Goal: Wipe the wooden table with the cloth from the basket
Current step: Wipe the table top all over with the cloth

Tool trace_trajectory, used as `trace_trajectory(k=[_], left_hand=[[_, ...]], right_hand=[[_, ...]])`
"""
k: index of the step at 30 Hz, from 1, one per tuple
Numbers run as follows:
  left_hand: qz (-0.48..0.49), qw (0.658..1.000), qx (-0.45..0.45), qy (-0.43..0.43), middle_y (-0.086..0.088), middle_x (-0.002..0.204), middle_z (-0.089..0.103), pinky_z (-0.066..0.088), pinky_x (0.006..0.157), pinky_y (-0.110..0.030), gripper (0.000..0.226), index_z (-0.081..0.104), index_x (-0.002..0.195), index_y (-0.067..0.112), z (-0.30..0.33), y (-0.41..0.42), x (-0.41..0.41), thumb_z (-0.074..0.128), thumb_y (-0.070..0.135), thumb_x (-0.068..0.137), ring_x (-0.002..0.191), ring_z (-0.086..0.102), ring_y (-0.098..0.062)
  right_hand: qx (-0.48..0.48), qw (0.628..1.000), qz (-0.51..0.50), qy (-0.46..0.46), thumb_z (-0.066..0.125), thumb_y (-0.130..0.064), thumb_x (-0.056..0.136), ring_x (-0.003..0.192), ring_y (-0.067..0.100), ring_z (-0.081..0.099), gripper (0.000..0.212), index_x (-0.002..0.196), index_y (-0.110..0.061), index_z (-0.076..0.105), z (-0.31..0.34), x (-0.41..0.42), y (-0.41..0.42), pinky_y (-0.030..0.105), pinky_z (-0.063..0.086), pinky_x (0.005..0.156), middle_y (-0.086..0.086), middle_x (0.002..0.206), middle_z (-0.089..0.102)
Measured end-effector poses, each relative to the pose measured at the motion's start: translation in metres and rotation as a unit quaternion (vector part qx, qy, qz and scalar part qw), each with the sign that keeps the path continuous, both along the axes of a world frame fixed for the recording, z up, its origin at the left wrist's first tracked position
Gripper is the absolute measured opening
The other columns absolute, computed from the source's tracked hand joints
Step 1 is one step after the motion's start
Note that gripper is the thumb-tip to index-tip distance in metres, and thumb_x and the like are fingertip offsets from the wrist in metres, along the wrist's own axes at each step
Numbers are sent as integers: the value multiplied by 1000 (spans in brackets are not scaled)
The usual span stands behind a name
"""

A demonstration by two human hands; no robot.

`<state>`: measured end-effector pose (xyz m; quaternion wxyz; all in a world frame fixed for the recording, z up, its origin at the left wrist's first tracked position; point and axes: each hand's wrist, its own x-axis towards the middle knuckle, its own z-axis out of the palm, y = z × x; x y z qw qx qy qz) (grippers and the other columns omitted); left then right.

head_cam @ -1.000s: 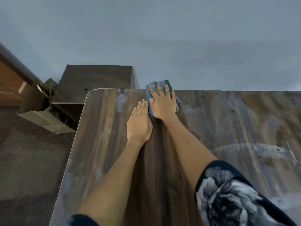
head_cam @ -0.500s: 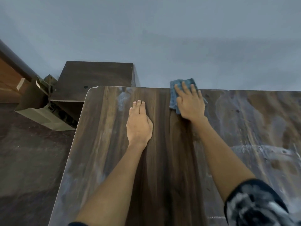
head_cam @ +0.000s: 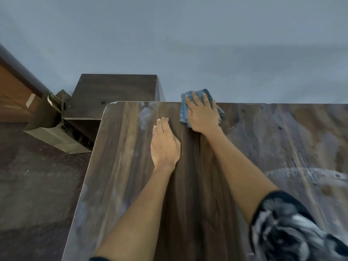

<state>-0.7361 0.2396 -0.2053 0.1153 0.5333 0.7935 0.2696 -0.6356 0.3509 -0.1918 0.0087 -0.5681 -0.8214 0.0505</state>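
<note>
Blue-grey wall (head_cam: 207,44) fills the upper half of my view, and the wooden table (head_cam: 122,166) runs right up against it. My right hand (head_cam: 203,115) lies palm-down on the blue cloth (head_cam: 183,112), fingers straight and slightly spread, pressing it flat at the table's far edge; nothing is curled round the fabric. The cloth is folded into a small pad, its far end poking out past my fingertips over the edge toward the wall, with another corner showing just beside my wrist on the right. My left hand (head_cam: 164,146) rests flat on the bare wood just beside it and a little nearer to me, fingers straight and held together, holding nothing. The two hands sit close but apart, with a strip of dark wood between them.

Under my forearms the tabletop looks dark and even. To the right it is mottled with pale, chalky smears and a curved whitish ring, and a lighter streak shows near the far left corner beside my left fingertips. My right upper arm wears a dark sleeve with a white floral print (head_cam: 286,228).

Beyond the table's rounded far-left corner stands a dark wood cabinet (head_cam: 114,89) against the wall, and beside that a tilted beige bin-like box (head_cam: 54,136) on the dark floor (head_cam: 33,185). Orange-brown wooden panelling (head_cam: 13,95) occupies the left edge.
</note>
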Motion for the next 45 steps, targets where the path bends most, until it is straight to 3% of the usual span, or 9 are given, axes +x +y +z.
trace_trajectory(k=[2, 4, 7, 11, 17, 25, 33, 40, 45], left_hand=[[1, 1000, 10, -21, -8, 140, 42, 40, 103, -38, 45, 37, 132, 9, 2, 0, 0, 38, 2, 88, 131, 37, -23], [23, 998, 31, -41, -6, 123, 49, 47, 81, -35, 33, 42, 119, 9, 5, -1, 1, 40, 3, 86, 112, 51, -24], [39, 997, 48, -48, -6, 110, 48, 40, 66, -30, 21, 43, 109, 9, 8, -1, 0, 42, 6, 87, 91, 56, -23], [17, 998, 52, -23, -9, 118, 50, 48, 88, -38, 34, 44, 118, 6, 9, -1, -1, 45, 5, 85, 104, 54, -24], [2, 1000, 1, 8, -10, 130, 46, 47, 94, -39, 40, 40, 128, 7, 6, 1, 0, 44, 6, 88, 119, 47, -25], [4, 1000, -11, -8, -11, 139, 41, 43, 99, -45, 45, 37, 133, 8, 5, 0, 0, 43, 7, 89, 126, 42, -28], [-110, 992, -9, 60, -2, 151, 28, 15, 116, -30, 48, 30, 143, 11, 5, -1, 2, 33, 11, 95, 141, 20, -16], [-149, 985, -39, 74, 1, 154, 21, 9, 116, -26, 48, 25, 145, 13, 5, -5, 1, 30, 15, 97, 142, 13, -13], [-139, 987, -30, 81, -1, 153, 22, 9, 116, -28, 47, 26, 144, 12, 2, -26, 9, 29, 17, 98, 142, 14, -13]], right_hand=[[3, 999, 44, 4, 24, -32, 100, 144, 27, 7, 48, 148, -26, 19, 2, -35, 6, 49, 7, 115, -2, 157, 15], [-11, 992, 128, -3, 23, -32, 101, 145, 24, 6, 48, 148, -28, 16, 2, -60, 4, 47, 5, 115, -5, 157, 12], [-7, 975, 222, -19, 21, -32, 102, 145, 19, 3, 47, 148, -30, 14, 3, -50, -1, 44, 4, 115, -8, 157, 8], [5, 972, 234, 10, 12, -39, 99, 145, 18, 8, 49, 147, -31, 19, -3, 19, -26, 42, 5, 116, -6, 156, 15], [-16, 996, -83, 10, 20, -32, 101, 145, 25, 2, 48, 149, -27, 15, 1, 53, 5, 45, 1, 116, -3, 158, 7], [2, 988, 157, 16, 12, -39, 96, 144, 21, 9, 54, 147, -27, 20, -4, 45, -97, 44, 7, 117, -2, 156, 16], [-25, 996, -91, 9, 16, -35, 101, 145, 29, -4, 50, 150, -27, 7, -2, 67, -38, 46, -1, 116, 1, 158, -2], [-11, 994, 104, -7, 8, -40, 94, 145, 22, 4, 56, 149, -27, 11, -4, 54, -133, 45, 6, 117, -1, 158, 9], [-23, 1000, -11, -3, 5, -40, 95, 145, 20, -1, 54, 149, -30, 9, -4, 111, -131, 41, 0, 116, -5, 157, 4]])
